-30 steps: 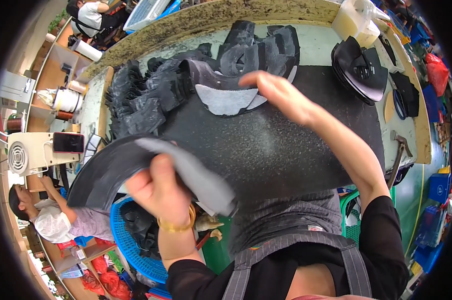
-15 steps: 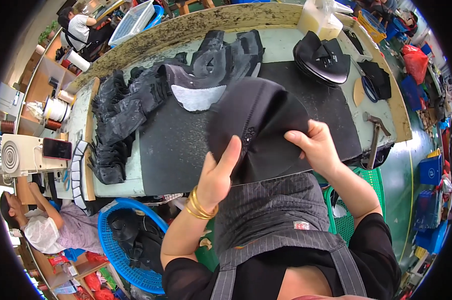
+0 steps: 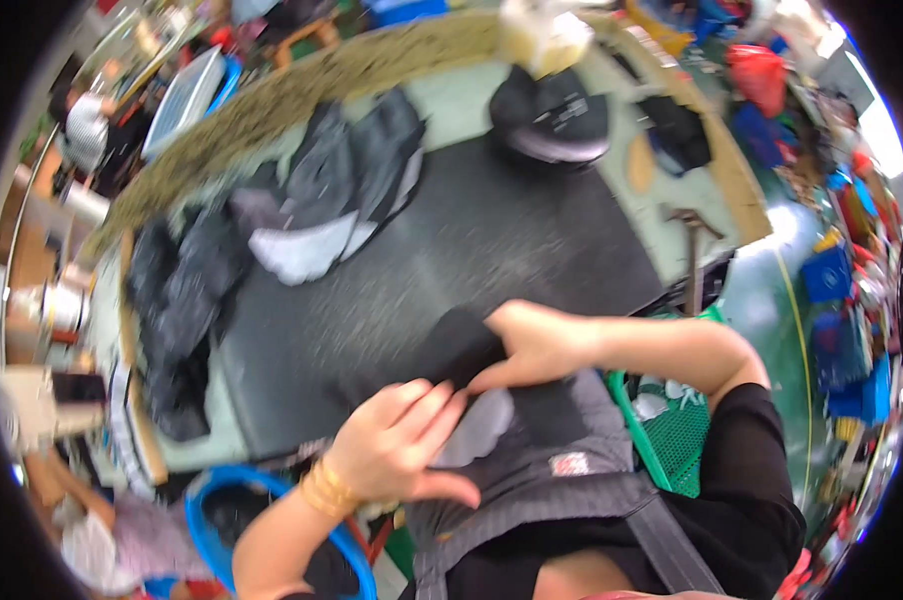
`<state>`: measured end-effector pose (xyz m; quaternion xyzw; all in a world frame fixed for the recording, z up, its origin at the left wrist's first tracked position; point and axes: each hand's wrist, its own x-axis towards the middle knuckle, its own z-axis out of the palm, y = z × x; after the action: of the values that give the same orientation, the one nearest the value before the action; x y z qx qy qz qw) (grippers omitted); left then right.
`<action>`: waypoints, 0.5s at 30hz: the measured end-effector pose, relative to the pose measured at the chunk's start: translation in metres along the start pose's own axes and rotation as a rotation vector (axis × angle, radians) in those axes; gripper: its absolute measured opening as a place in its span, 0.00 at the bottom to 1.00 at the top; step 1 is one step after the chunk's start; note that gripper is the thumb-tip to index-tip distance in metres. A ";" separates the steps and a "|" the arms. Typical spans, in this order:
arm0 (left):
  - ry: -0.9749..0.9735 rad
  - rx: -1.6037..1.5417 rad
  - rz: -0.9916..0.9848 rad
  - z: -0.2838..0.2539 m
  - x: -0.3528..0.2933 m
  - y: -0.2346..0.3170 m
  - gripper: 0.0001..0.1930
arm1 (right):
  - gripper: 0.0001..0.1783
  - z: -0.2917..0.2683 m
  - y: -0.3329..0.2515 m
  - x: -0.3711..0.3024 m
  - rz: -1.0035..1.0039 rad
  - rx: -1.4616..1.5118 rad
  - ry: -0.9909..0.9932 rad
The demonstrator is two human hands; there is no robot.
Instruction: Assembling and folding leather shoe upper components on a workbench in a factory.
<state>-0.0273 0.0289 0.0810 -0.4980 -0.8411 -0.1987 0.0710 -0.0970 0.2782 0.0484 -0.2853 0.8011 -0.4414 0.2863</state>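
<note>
A black fabric panel (image 3: 462, 345) is bunched at the table's front edge, partly covered by my hands and blurred. My right hand (image 3: 544, 345) is closed on it, thumb toward me and fingers over the far side. Beside its lower left part is my left hand (image 3: 397, 440), wearing gold bangles. That hand's fingers are stretched with their tips by the panel, and its thumb stands well apart. A pale grey patch (image 3: 477, 425) shows below the fingers, over my striped apron; whether it belongs to the panel I cannot make out.
A black mat (image 3: 412, 260) covers the table's middle. Dark cut pieces (image 3: 342, 170) lie left, stacked black panels (image 3: 552, 120) at the back, a hammer (image 3: 694, 250) right. Green (image 3: 672, 440) and blue baskets (image 3: 207, 500) stand below the front edge. Another person sits at the left.
The panel has come down toward my body from above the mat, and it no longer shows spread out. My left hand has dropped lower, its thumb now apart. The view has shifted and blurred.
</note>
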 end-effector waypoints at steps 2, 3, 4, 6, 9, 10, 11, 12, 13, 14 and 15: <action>0.190 -0.293 -0.353 0.010 -0.016 0.003 0.37 | 0.18 0.015 -0.002 -0.005 -0.226 0.035 0.170; 0.344 -0.473 -0.596 0.022 -0.022 0.002 0.40 | 0.14 0.029 0.012 -0.003 -0.488 -0.054 0.261; 0.333 -0.523 -0.694 0.020 -0.019 -0.006 0.44 | 0.12 0.024 0.010 -0.003 -0.682 -0.195 0.241; 0.122 -0.678 -0.858 0.008 -0.012 -0.018 0.54 | 0.09 0.016 0.008 -0.007 -0.998 -0.464 0.185; -0.372 -1.090 -0.902 0.005 -0.002 -0.037 0.37 | 0.07 0.022 0.004 -0.010 -1.164 -0.614 0.198; -0.374 -1.091 -0.904 0.003 0.003 -0.041 0.37 | 0.07 0.024 0.004 -0.008 -1.179 -0.649 0.232; -0.407 -0.907 -0.740 0.001 0.009 -0.044 0.31 | 0.08 0.026 0.005 -0.007 -1.193 -0.682 0.267; -0.436 -0.725 -0.575 -0.002 0.013 -0.046 0.26 | 0.15 0.027 0.006 -0.007 -1.155 -0.730 0.254; -0.359 -0.557 -0.490 -0.008 0.018 -0.046 0.19 | 0.15 0.026 0.005 -0.006 -1.156 -0.723 0.252; -0.326 -0.410 -0.441 -0.014 0.022 -0.045 0.15 | 0.18 0.025 0.001 -0.004 -1.075 -0.683 0.281; -0.294 -0.264 -0.392 -0.017 0.024 -0.042 0.10 | 0.21 0.025 -0.001 -0.003 -0.993 -0.640 0.309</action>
<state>-0.0772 0.0236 0.0933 -0.3541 -0.8896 -0.2418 -0.1571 -0.0774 0.2664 0.0386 -0.6293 0.6976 -0.2957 -0.1730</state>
